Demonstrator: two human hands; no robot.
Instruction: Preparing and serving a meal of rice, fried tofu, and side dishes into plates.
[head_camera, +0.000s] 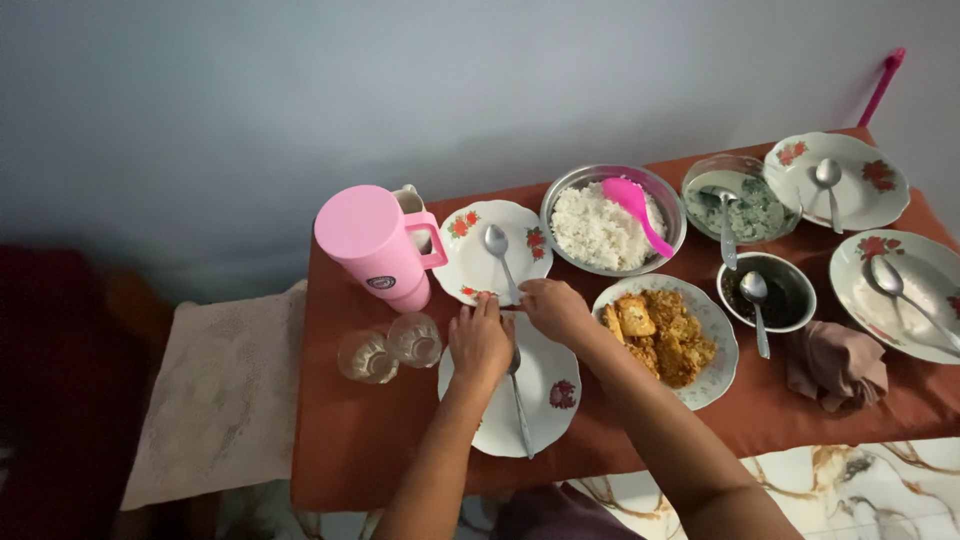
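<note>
My left hand (478, 340) lies over the far left part of a white flowered plate (550, 400) at the table's near edge, fingers together and reaching the rim of a second flowered plate (470, 265) behind it. A spoon (521, 405) lies on the near plate, its bowl partly hidden under my left hand. My right hand (555, 308) is beside the left, fingertips pinched at the handle end of another spoon (498, 245) that rests on the farther plate. What my left hand grips, if anything, is hidden.
On the red-brown cloth (350, 430) stand a pink lidded jug (375, 245), two glasses (390, 348), a steel bowl of rice (600, 230) with a pink scoop, a plate of fried food (665, 335), bowls of greens (745, 205) and dark sauce (775, 295), two more plates with spoons (850, 185), and a crumpled cloth (835, 365).
</note>
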